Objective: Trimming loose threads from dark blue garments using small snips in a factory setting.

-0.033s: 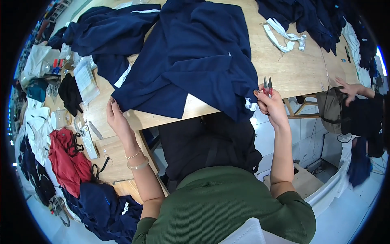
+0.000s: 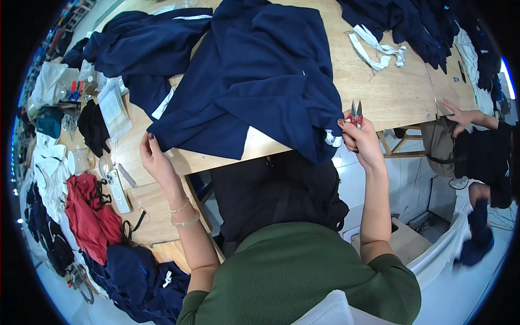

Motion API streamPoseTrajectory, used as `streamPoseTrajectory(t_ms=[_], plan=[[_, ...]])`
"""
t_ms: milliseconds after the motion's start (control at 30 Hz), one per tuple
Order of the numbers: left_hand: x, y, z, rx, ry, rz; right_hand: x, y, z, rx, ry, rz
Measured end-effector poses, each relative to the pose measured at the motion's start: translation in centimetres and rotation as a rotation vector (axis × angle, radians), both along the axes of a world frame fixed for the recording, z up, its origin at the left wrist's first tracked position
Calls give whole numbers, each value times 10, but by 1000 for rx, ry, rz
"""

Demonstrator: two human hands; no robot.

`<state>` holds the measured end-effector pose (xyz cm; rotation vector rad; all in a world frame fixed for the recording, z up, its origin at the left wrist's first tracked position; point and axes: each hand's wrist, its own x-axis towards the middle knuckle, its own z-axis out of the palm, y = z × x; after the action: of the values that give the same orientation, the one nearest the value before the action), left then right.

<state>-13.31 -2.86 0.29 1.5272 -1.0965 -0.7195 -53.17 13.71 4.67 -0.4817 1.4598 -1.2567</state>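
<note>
A navy garment (image 2: 271,70) is spread over the wooden table, its near edge hanging over the table's front. My left hand (image 2: 156,157) pinches its left corner between thumb and fingers. On the other side, my right hand (image 2: 362,142) is closed around red-handled thread snips (image 2: 356,115), blades pointing away from me. That hand is also against the garment's right edge, beside a white tag or label (image 2: 332,138); whether the fingers grip the cloth too is hidden.
Another navy garment (image 2: 146,43) with white strips lies at the far left. White strips (image 2: 374,49) rest on the table (image 2: 390,92) at right. A phone (image 2: 118,190) and red cloth (image 2: 92,211) are at left. A co-worker's hand (image 2: 459,115) reaches in at right.
My hands keep their hold, and the garment shifts only slightly. At the far right, a dark navy cloth by the co-worker swings downward, blurred.
</note>
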Motion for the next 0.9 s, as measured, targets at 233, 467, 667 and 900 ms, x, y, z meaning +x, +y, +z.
streamPoseTrajectory(t_ms=[233,467,667,900], plan=[[-118,68,62,-28,202,-475,29,-18,20,-245,-281,1],[-173,90,63,-51,219,-792,76,-27,26,-296,-409,82],[-161,77,58,-56,347,-821,72,-29,44,-287,26,134],[-154,73,68,-73,300,-850,75,-49,60,-250,103,98]])
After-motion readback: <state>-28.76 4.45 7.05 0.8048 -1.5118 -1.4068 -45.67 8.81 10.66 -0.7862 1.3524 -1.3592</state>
